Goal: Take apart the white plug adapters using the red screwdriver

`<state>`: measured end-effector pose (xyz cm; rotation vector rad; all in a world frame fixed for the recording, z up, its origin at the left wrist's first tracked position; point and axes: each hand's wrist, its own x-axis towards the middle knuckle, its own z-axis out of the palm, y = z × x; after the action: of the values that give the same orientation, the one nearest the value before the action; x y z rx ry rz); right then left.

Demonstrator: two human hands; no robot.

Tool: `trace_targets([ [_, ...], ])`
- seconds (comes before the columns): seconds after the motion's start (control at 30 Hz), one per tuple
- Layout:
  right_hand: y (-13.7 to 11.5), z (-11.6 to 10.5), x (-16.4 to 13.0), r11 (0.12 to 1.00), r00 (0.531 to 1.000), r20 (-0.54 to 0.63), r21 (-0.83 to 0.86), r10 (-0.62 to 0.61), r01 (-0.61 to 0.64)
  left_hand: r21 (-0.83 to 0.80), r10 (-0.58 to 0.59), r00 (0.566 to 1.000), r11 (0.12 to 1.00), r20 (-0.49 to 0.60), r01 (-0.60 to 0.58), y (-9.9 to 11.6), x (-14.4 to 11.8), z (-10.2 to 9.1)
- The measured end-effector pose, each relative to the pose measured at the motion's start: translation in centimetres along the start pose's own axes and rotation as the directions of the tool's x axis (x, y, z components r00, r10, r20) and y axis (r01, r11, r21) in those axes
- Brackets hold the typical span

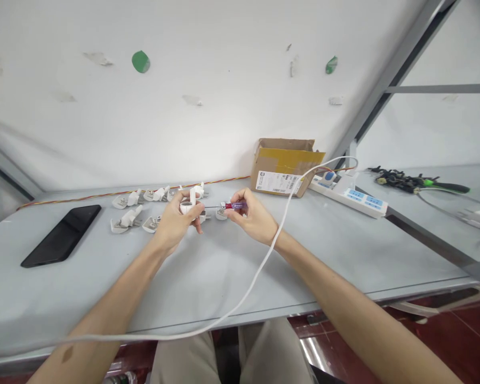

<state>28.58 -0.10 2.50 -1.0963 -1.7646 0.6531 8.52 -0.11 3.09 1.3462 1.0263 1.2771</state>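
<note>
Between the fingers of my left hand (178, 220) is a white plug (187, 205), held a little above the table. My right hand (253, 217) is closed around the red and purple handle of a screwdriver (238, 205). The thin shaft points left and meets the side of the plug; its tip is hidden there. Several opened white plugs (126, 220) lie in two rows on the table to the left of and behind my hands. Another plug part (221, 214) rests just below the screwdriver.
A black phone (62, 236) lies at the left. Behind my right hand stands an open cardboard box (282, 169), beside a white power strip (352, 196). One white cable (260, 266) loops across the foreground over my right forearm. Dark parts (404, 180) lie far right.
</note>
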Motion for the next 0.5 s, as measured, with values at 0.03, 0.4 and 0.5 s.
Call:
trace_targets([
  [0.03, -0.05, 0.04, -0.03, 1.000, 1.000, -0.005, -0.018, 0.013, -0.013, 0.009, 0.006, 1.000, 1.000, 0.002, -0.006, 0.02, -0.04, 0.05],
  [0.4, 0.17, -0.38, 0.34, 0.965, 0.993, 0.085, -0.239, -0.086, 0.104, 0.154, 0.046, 0.999, 0.987, -0.008, -0.044, 0.07, -0.23, -0.14],
  [0.5, 0.41, -0.13, 0.23, 0.963, 0.988, 0.041, -0.223, -0.147, 0.152, 0.133, 0.033, 0.999, 0.991, 0.000, -0.033, 0.18, -0.25, 0.01],
])
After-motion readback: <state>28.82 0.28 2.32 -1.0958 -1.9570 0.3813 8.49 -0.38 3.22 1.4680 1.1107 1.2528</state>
